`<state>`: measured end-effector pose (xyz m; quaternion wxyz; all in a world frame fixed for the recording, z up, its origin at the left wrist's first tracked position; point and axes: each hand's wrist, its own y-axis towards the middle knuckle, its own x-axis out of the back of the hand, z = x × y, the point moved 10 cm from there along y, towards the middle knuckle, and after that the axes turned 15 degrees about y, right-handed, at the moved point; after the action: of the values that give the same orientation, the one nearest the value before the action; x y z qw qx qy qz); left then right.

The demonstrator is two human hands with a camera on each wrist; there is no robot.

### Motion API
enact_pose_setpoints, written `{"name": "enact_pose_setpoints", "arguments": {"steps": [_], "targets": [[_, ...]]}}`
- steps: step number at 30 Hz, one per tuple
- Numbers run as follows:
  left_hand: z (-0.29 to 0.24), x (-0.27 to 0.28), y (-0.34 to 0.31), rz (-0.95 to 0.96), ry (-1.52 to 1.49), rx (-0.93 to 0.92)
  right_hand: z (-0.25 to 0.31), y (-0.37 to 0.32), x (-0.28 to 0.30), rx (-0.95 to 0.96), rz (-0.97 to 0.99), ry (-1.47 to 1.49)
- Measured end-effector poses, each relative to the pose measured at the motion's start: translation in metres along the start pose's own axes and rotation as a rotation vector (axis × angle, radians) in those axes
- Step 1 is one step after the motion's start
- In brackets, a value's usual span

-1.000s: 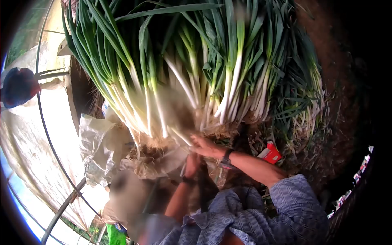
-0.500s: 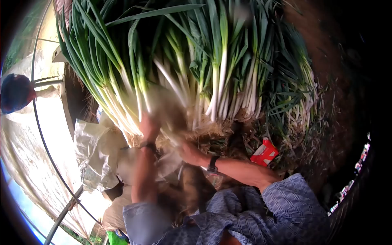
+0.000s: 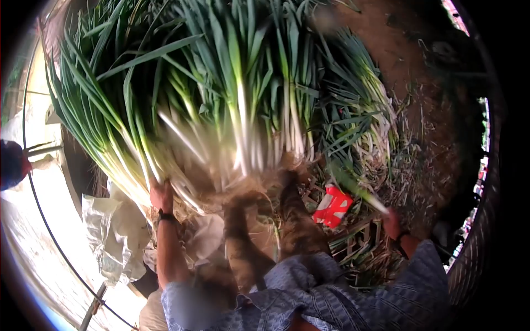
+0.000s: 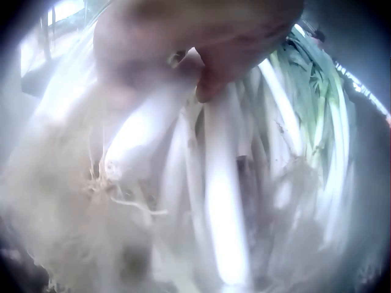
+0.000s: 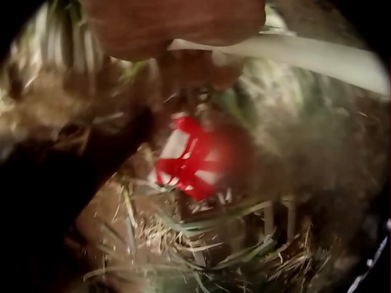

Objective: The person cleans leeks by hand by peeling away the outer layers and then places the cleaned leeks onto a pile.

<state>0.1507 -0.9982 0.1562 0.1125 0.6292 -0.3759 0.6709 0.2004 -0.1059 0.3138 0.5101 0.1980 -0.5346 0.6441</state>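
A big stack of leeks (image 3: 243, 116), with green leaves and white rooted shanks, fills the upper part of the head view. At its left side my left hand (image 3: 161, 196) grips a leek; in the left wrist view the fingers (image 4: 214, 79) curl round its white shank (image 4: 137, 137), roots hanging below. Far to the right, my right hand (image 3: 392, 223) holds another leek (image 3: 372, 199) by its white end, leaves pointing up and left. The right wrist view shows that hand (image 5: 177, 30) closed round the pale shank (image 5: 311, 58), blurred.
A red and white packet (image 3: 333, 207) lies between my legs and the right hand. Behind it is a smaller heap of leeks (image 3: 381, 132). Leaf trimmings (image 3: 361, 254) cover the ground at right. A crumpled plastic sheet (image 3: 116, 237) hangs at left, beside a dark curved rod (image 3: 47, 220).
My left hand has gone from beside the right hand over to the stack's left side and gripped a leek. My right hand has swung far right with its leek. The head view has shifted right.
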Motion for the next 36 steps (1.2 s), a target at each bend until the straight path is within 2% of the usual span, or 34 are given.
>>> {"name": "enact_pose_setpoints", "arguments": {"steps": [1,2,3,4,6,8,10,11,12,13,14,16,18,21,22,25,26,27,28,29,30,31,32,33,34,36], "targets": [[-0.008,0.011,-0.013,-0.176,-0.029,-0.047,-0.016,-0.004,0.039,0.054,-0.264,0.001],[-0.017,0.027,-0.032,-0.354,-0.055,-0.091,-0.043,-0.005,0.059,-0.155,-0.406,0.139],[-0.017,0.024,-0.047,-0.35,-0.114,-0.045,-0.049,0.004,0.066,-0.13,-0.494,0.309],[-0.028,0.026,-0.062,-0.423,-0.177,-0.113,-0.049,0.017,0.072,-0.108,-0.581,0.483],[-0.061,0.002,-0.084,-0.016,-0.549,-0.04,-0.052,0.052,0.036,-0.417,-0.536,0.916],[-0.095,-0.04,-0.078,0.173,-0.568,-0.275,0.019,0.114,0.005,-0.32,-0.569,1.059],[-0.121,-0.066,-0.057,0.162,-0.478,-0.439,0.13,0.171,-0.033,-0.075,-0.471,1.361],[-0.142,-0.066,-0.05,0.13,-0.446,-0.423,0.18,0.192,-0.051,-0.038,-0.45,1.304],[-0.17,-0.062,-0.052,0.102,-0.413,-0.403,0.215,0.215,-0.083,-0.006,-0.333,1.361],[-0.194,-0.055,-0.052,0.139,-0.479,-0.34,0.243,0.232,-0.12,-0.024,-0.294,1.343],[-0.219,-0.043,-0.048,0.009,-0.242,-0.421,0.268,0.249,-0.156,-0.037,-0.259,1.325],[-0.243,-0.067,-0.029,-0.1,0.057,-0.521,0.312,0.275,-0.221,-0.002,-0.043,1.283],[-0.25,-0.089,-0.013,-0.051,0.221,-0.522,0.341,0.276,-0.261,-0.078,0.069,1.364],[-0.261,-0.098,-0.002,0.031,0.33,-0.499,0.369,0.263,-0.27,-0.197,0.11,1.329],[-0.264,-0.092,-0.003,0.062,0.344,-0.487,0.367,0.262,-0.273,-0.184,0.121,1.33],[-0.259,-0.095,-0.023,0.167,0.395,-0.626,0.357,0.255,-0.288,-0.152,0.161,1.342],[-0.251,-0.1,-0.03,0.197,0.426,-0.657,0.358,0.255,-0.292,-0.157,0.238,1.353],[-0.244,-0.097,-0.041,0.166,0.358,-0.676,0.356,0.254,-0.296,-0.164,0.313,1.362],[-0.256,-0.058,-0.07,0.032,0.237,-0.754,0.356,0.252,-0.301,-0.174,0.388,1.368],[-0.252,-0.044,-0.091,-0.058,0.055,-0.766,0.357,0.252,-0.296,-0.1,0.332,1.267],[-0.243,-0.051,-0.113,-0.065,0.041,-0.836,0.364,0.246,-0.298,-0.081,0.386,1.268],[-0.252,-0.052,-0.141,0.064,0.217,-0.846,0.375,0.239,-0.298,-0.06,0.438,1.269],[-0.258,-0.04,-0.171,0.008,-0.096,-0.945,0.389,0.229,-0.296,-0.038,0.491,1.269],[-0.258,-0.059,-0.2,0.209,-0.001,-1.026,0.395,0.217,-0.29,-0.029,0.526,1.223],[-0.256,-0.074,-0.216,0.443,0.028,-0.904,0.401,0.205,-0.283,-0.018,0.561,1.176],[-0.266,-0.066,-0.24,0.352,-0.081,-1.016,0.407,0.18,-0.273,-0.011,0.619,1.161]]}}
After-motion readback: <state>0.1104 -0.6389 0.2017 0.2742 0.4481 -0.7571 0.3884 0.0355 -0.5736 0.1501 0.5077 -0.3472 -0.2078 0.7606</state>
